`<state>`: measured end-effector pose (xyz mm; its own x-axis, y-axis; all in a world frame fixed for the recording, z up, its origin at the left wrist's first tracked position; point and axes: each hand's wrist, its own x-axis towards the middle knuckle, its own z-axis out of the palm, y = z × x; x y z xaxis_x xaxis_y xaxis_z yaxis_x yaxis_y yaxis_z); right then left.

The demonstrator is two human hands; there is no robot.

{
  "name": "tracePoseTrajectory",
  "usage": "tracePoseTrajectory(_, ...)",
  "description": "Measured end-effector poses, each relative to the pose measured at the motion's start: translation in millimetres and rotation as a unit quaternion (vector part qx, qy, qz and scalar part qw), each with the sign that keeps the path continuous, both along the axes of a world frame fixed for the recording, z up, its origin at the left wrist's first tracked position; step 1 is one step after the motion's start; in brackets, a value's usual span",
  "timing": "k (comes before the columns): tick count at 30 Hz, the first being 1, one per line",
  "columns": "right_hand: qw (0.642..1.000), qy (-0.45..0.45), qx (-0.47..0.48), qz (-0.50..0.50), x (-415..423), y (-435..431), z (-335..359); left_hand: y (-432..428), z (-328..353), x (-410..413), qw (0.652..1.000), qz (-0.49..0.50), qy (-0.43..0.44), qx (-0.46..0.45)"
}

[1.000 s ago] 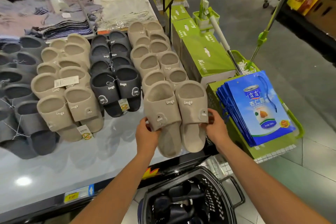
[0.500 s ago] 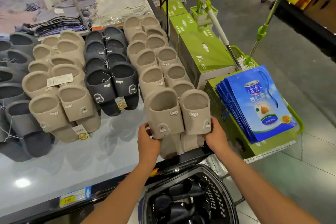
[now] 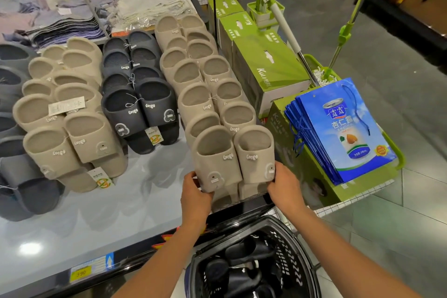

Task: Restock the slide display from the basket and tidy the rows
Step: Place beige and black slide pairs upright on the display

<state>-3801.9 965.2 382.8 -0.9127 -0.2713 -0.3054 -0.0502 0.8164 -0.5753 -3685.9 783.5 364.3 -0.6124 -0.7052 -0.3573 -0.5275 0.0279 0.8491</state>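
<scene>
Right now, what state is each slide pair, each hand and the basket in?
front beige slide pair, tilted at the table's front edge, overlapping the pair behind it
left hand, grips the pair's left slide
right hand, grips the pair's right slide
black basket, holds dark slides
front black slide pair, lying flat, tagged, untouched

A shop floor: identical slides (image 3: 198, 94) lie in overlapping rows on a glossy display worktop (image 3: 96, 213), with swing tags (image 3: 154, 137) tied on and a yellow price label (image 3: 80, 273) stuck to its front edge. Stacked green cartons (image 3: 266, 65) and a sheaf of blue printed carrier bags (image 3: 343, 128) stand beside it. A black shopping basket (image 3: 297, 271) sits below the edge, and a tiled aisle (image 3: 387, 55) runs past.
</scene>
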Motion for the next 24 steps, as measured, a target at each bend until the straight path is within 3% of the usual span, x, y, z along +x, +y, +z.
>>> tracePoseTrajectory(15, 0.992, 0.072, 0.097, 0.041, 14, -7, -9, 4, -28, -3, 0.998, -0.060, -0.031, 0.005)
tracePoseTrajectory(24, 0.988, 0.119, 0.098, 0.028, 15, -12, -11, 1, -33, 1, 0.996, -0.055, -0.054, -0.041)
